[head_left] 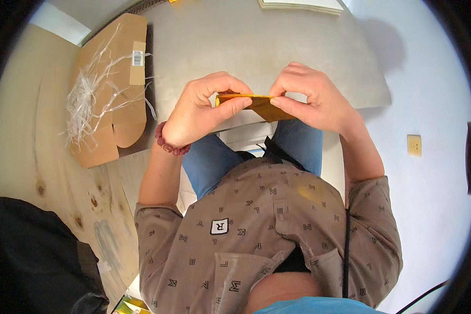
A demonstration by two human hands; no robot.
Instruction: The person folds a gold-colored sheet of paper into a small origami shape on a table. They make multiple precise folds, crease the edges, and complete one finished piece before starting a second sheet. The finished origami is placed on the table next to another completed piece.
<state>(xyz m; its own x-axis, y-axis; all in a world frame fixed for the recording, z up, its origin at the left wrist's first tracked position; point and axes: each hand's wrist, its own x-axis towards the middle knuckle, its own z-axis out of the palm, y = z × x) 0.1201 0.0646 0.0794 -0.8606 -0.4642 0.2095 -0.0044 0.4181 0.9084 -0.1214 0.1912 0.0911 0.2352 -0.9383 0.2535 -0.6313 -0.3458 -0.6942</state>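
Left hand (201, 110), right hand (311, 97): fingers of both pinch glossy amber folded paper (256, 103), thin, creased.

Both hands — left hand (201, 112), right hand (311, 99) — pinch folded gold paper (256, 103); cardboard box (112, 89) at left.

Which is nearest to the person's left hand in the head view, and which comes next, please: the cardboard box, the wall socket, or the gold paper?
1. Gold paper: pinched in the left hand itself, shared with the right hand.
2. Cardboard box: on the floor to the person's left, with clear shreds spilling from it.
3. Wall socket: far right, beyond the right arm.
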